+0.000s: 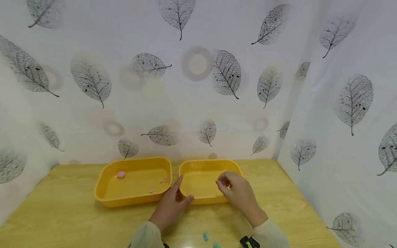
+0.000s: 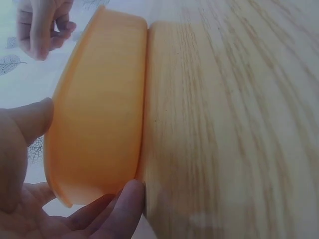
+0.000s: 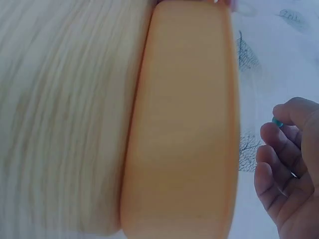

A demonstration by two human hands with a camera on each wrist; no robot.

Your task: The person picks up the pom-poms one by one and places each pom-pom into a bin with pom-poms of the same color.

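Note:
In the head view my left hand (image 1: 170, 206) holds the near left corner of the right-hand yellow tray (image 1: 198, 182). Its thumb lies at the near rim and the fingers reach along the left side; the left wrist view shows them round the tray's end. Over the right part of that tray is my right hand (image 1: 239, 192). Between thumb and index finger it pinches a small teal piece (image 3: 277, 121), mostly covered by the fingertips. Small teal pieces (image 1: 205, 236) lie on the table nearer me, others (image 1: 216, 245) by the bottom edge.
A second yellow tray (image 1: 136, 181) stands to the left. Inside are a larger pink piece (image 1: 121, 174) and several small pink pieces (image 1: 165, 180). The wooden table (image 1: 62, 206) meets a leaf-patterned white curtain (image 1: 192, 103) at the back and right.

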